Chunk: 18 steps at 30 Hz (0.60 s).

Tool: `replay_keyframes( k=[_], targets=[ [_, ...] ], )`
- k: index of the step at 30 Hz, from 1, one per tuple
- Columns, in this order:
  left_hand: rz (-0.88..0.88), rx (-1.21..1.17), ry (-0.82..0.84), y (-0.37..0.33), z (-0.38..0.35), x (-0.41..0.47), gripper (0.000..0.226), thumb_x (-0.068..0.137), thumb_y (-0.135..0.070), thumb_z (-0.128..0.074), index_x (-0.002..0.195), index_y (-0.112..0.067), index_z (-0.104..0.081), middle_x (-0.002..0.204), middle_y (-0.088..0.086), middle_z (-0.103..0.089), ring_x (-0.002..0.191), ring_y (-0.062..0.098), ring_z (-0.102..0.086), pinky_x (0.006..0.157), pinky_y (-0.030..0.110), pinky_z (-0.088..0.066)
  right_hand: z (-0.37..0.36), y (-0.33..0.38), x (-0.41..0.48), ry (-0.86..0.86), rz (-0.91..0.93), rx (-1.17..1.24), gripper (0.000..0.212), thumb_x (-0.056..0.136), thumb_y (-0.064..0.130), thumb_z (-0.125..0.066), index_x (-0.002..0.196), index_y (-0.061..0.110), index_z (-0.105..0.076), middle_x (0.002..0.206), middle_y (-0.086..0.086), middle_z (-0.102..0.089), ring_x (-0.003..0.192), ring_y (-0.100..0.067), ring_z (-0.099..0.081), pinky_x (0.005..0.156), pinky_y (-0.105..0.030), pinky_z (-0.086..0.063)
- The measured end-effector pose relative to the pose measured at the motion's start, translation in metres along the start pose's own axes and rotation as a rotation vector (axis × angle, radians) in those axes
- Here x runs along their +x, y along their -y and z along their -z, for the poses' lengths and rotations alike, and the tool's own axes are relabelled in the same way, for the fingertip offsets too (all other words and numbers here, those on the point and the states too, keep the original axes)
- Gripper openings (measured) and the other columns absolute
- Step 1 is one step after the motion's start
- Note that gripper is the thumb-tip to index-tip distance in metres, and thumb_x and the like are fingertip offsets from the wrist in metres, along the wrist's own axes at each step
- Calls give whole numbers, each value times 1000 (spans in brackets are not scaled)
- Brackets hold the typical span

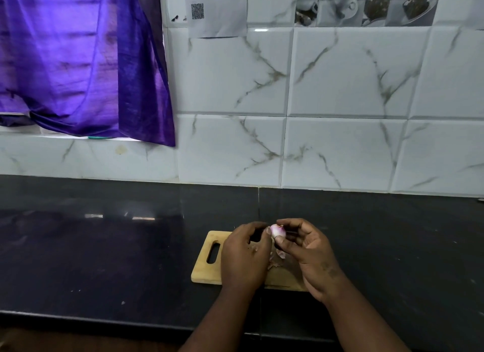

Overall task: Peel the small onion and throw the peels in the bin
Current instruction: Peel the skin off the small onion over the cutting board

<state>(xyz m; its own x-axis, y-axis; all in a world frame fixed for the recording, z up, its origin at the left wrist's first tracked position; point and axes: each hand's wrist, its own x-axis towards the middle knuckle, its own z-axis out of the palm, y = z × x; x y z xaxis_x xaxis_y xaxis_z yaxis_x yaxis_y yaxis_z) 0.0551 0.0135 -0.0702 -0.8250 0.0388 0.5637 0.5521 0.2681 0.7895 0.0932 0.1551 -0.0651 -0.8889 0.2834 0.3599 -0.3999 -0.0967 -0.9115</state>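
step: peeling | onion (276,231) pinched between left grip (245,257) and right grip (309,254) | peels (277,258) on board (207,269) just below grips | next: likely strip last skin, gather peels; bin unseen

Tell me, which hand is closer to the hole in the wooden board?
The left hand, beside the hole; the right hand is over the other end of the board, pinching the small onion.
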Motion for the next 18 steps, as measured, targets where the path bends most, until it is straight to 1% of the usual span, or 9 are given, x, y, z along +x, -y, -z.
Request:
replay_keyframes(
  k=[2, 4, 7, 8, 10, 13, 16, 18],
  targets=[
    [-13, 1, 6, 0, 0, 0, 21, 96, -36, -66, 111, -29, -78, 99, -18, -76, 95, -4, -69, 81, 24, -61, 0, 0, 0, -5, -7, -9, 26, 84, -3, -77, 106, 11, -76, 105, -12, -79, 96, -19, -75, 81, -34, -60],
    [-28, 6, 6, 0, 0, -1, 19, 95, -34, -68, 109, -27, -79, 97, -17, -77, 92, -3, -70, 79, 23, -61, -2, 1, 0, -7, -20, 0, 23, 85, 0, -78, 105, 10, -77, 105, -16, -79, 96, -23, -75, 81, -38, -60],
    [-54, 45, -12, -2, 1, -2, 16, 94, -30, -71, 106, -26, -81, 93, -16, -78, 87, -3, -69, 77, 17, -58, -3, 1, -1, -2, -29, 2, 20, 85, 5, -80, 104, 8, -77, 105, -22, -78, 98, -32, -75, 88, -48, -61],
    [-64, 58, -23, -3, 1, -2, 15, 94, -29, -72, 105, -25, -81, 92, -16, -78, 85, -4, -69, 75, 14, -57, -4, 2, -1, -5, -29, -1, 20, 84, 5, -81, 104, 7, -77, 105, -22, -78, 98, -32, -75, 88, -49, -60],
    [-75, 69, -39, -2, 0, -1, 12, 93, -27, -74, 102, -25, -82, 89, -16, -78, 82, -4, -69, 72, 15, -57, -3, 1, -1, -4, -22, -14, 20, 83, 3, -81, 103, 6, -77, 104, -20, -79, 97, -29, -75, 84, -44, -62],
    [-66, 52, -49, 1, 0, 0, 11, 92, -23, -74, 99, -25, -82, 87, -15, -78, 82, -1, -70, 73, 25, -60, -3, 0, -1, 13, -10, -12, 21, 83, 0, -80, 102, 8, -78, 105, -19, -79, 95, -25, -75, 79, -37, -60],
    [-49, 9, -61, 2, -1, 1, 13, 94, -19, -72, 100, -25, -81, 89, -16, -77, 86, 0, -71, 77, 28, -61, -2, -2, 0, 15, 7, -10, 24, 82, -2, -79, 104, 6, -76, 106, -16, -80, 96, -21, -75, 80, -30, -61],
    [-43, -28, -44, 2, -1, 1, 12, 96, -21, -69, 101, -26, -79, 92, -17, -75, 90, 1, -70, 79, 29, -61, -2, -2, 1, 19, 13, -14, 25, 84, -3, -78, 107, 5, -75, 108, -15, -79, 99, -20, -74, 82, -29, -61]
  ],
)
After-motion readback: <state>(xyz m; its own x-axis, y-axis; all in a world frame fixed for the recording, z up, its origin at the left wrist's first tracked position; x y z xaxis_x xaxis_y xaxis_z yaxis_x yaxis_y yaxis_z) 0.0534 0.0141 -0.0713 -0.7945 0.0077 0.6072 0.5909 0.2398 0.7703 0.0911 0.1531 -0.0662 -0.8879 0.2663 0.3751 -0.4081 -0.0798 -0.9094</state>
